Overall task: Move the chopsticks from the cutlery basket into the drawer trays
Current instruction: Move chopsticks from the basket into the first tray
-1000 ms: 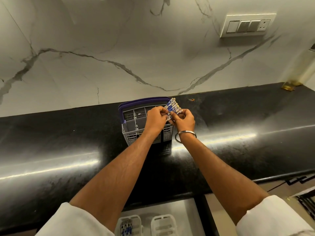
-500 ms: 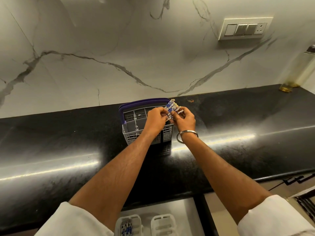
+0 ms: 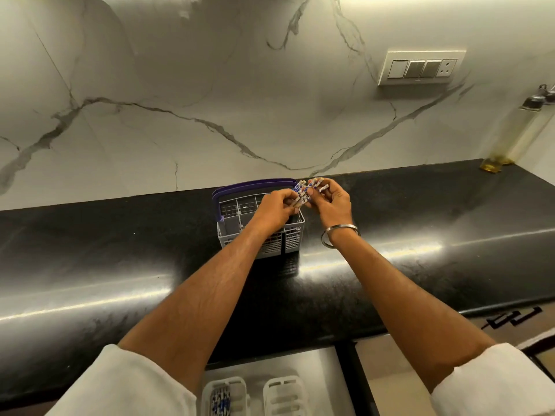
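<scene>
Head cam: both hands up over the grey cutlery basket [image 3: 228, 232] w/ purple handle on the black countertop [image 3: 120, 250]; left hand [image 3: 277, 207] and right hand [image 3: 332, 202] each pinch part of the blue-patterned chopsticks [image 3: 303, 192], bundle held above the basket's right rear corner. Bottom edge: open drawer w/ two white trays [image 3: 282, 394], left tray [image 3: 207, 397] holding patterned chopsticks [image 3: 219, 400].

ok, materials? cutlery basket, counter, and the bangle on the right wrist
Cutlery basket: looks like moulded plastic, matte grey lattice walls with a purple handle.
Counter: likely polished black stone, glossy, with long streaks of reflected light and a fine speckle.
Bangle: seems metal, silvery with bright glints; which metal I can't tell.
</scene>
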